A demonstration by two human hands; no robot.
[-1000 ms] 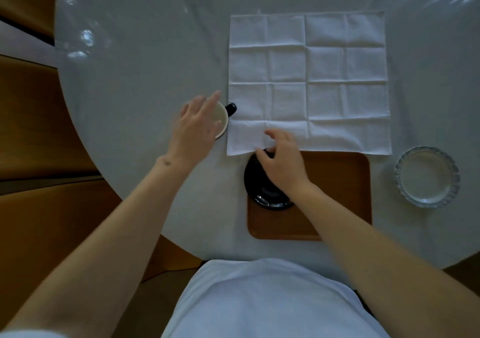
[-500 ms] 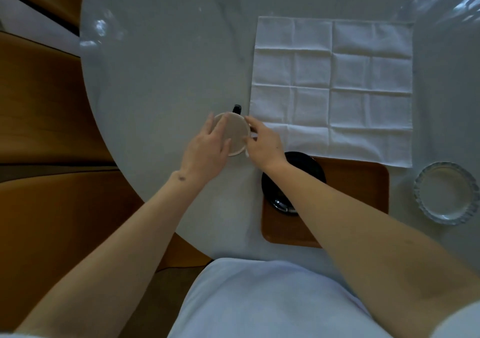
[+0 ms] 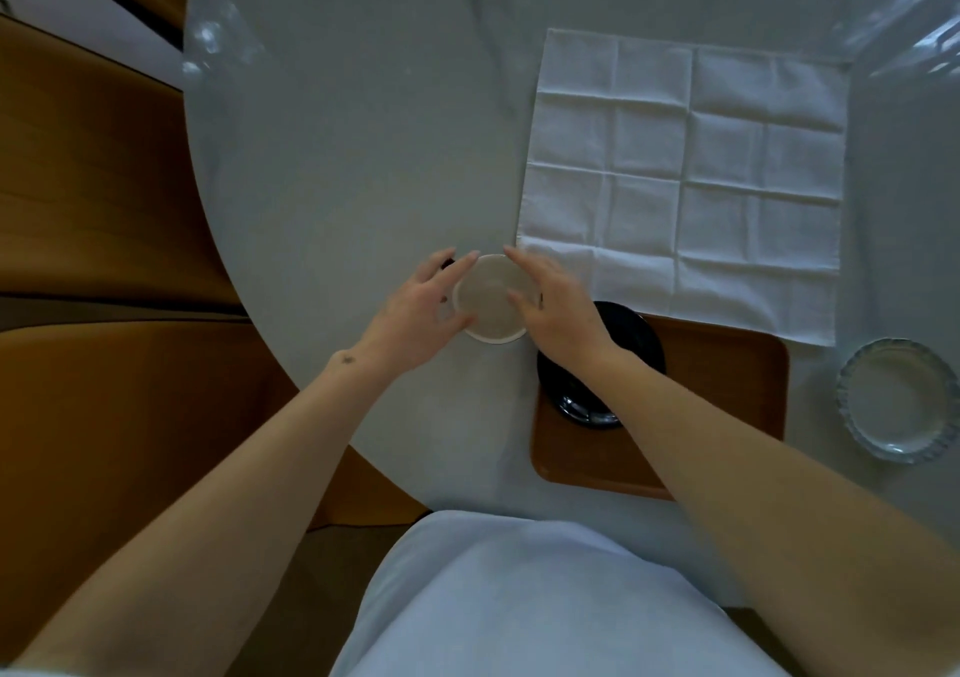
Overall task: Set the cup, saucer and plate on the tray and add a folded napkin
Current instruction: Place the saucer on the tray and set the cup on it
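Round pale grey table [image 3: 332, 156], glossy, with wooden flooring or panelling beyond its left edge. Left hand [image 3: 415, 312]: reaching forward at the near-left part of the table, fingers spread and lightly curved against the left side of the cup, thumb at the near-left rim. Cup [image 3: 491, 298]: pale interior, seen from above, between both hands, standing on or just over the table left of the tray; a dark handle shows as a sliver behind the left fingers. Right hand [image 3: 558, 307]: fingers extended along the right side of the cup, fingertips at the far rim; whether the two hands bear the cup's weight cannot be told. Saucer [image 3: 636, 343]: black, glossy, on the left end of the tray, partly covered by the right wrist. Tray [image 3: 727, 390]: brown wood, rounded corners, near the table's front edge. Napkin [image 3: 685, 182]: white cloth, lying flat and unfolded with a grid of creases, its near edge overlapping the tray's far edge. Plate [image 3: 898, 401]: clear glass with a fluted rim, on the table just right of the tray, apart from it.
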